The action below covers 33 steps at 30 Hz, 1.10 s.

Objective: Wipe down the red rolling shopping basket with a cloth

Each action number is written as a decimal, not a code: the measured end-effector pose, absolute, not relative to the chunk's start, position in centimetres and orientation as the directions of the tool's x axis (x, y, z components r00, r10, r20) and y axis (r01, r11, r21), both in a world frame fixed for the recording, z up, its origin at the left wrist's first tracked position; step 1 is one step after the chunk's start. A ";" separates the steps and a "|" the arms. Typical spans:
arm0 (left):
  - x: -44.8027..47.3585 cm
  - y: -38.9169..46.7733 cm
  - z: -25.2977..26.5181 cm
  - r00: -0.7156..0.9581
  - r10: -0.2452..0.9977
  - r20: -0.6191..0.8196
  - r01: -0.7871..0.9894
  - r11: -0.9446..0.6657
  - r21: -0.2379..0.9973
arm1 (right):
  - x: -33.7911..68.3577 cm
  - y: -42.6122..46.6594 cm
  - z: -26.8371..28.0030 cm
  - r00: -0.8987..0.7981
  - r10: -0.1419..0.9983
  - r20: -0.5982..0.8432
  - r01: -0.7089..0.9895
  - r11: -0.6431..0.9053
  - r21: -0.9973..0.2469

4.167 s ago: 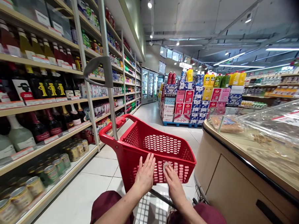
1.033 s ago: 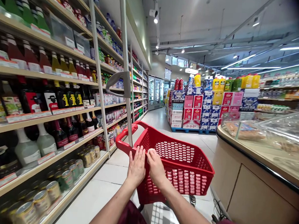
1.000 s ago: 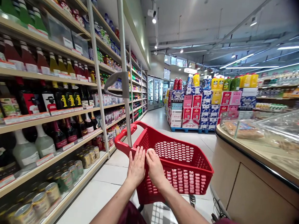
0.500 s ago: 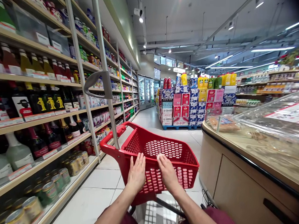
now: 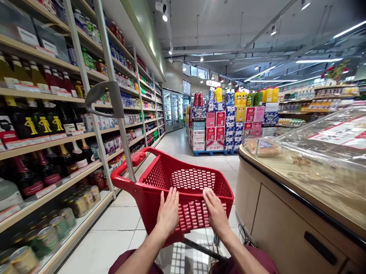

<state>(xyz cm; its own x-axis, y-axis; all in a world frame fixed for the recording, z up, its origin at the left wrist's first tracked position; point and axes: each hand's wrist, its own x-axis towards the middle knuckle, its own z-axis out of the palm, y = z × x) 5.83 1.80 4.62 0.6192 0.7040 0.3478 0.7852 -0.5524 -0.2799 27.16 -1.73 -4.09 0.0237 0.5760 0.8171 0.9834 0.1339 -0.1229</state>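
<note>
In front of me stands a red plastic shopping cart (image 5: 186,193) with perforated basket walls and no goods visible inside. A metal pole (image 5: 126,150) rises from its left end and carries a grey loop handle (image 5: 103,99). My left hand (image 5: 169,211) lies open, fingers straight, against the basket's near side. Farther right along the same rim is my right hand (image 5: 216,209), its fingers together around a small white thing (image 5: 207,191) that I cannot identify. The hand covers most of it.
Shelves of bottles and cans (image 5: 49,137) run along the left. A wooden counter (image 5: 277,205) with clear covers (image 5: 329,131) borders the right. Ahead, stacked drink boxes (image 5: 216,132) stand on a blue pallet (image 5: 214,153), with glass-door fridges (image 5: 173,108) beyond. Pale tiles (image 5: 121,231) cover the floor.
The cart, shelves and counter have shifted left in the picture. My right hand has slid right along the basket rim, farther from my left hand, which stays flat against the side.
</note>
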 end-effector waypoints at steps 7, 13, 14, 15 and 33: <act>6.9 1.2 3.3 0.652 0.675 0.345 0.758 -0.595 -0.268 | 34.1 -5.8 -9.9 0.270 0.578 0.770 0.960 -0.098 -0.263; 8.2 0.4 2.2 0.740 0.583 0.335 0.668 -0.695 -0.265 | 32.5 -7.5 -11.8 0.182 0.620 0.763 0.965 0.039 -0.261; 8.4 0.3 2.2 0.743 0.576 0.341 0.664 -0.699 -0.265 | 32.4 -7.4 -10.8 0.205 0.584 0.785 0.959 0.041 -0.281; 8.6 0.2 2.3 0.741 0.575 0.346 0.665 -0.699 -0.263 | 32.2 -7.2 -9.7 0.224 0.544 0.808 0.954 0.046 -0.295; 7.2 -0.6 2.0 0.751 0.558 0.353 0.649 -0.720 -0.244 | 25.8 -5.0 -7.6 -0.035 0.572 0.820 0.958 0.254 -0.136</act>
<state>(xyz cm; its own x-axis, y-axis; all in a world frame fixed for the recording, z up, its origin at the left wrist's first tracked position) 7.25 -0.62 2.01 0.7513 0.5578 0.3529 0.6493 -0.7204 -0.2438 25.80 -4.96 -7.64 -0.0346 0.5716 0.8198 0.9577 0.2535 -0.1363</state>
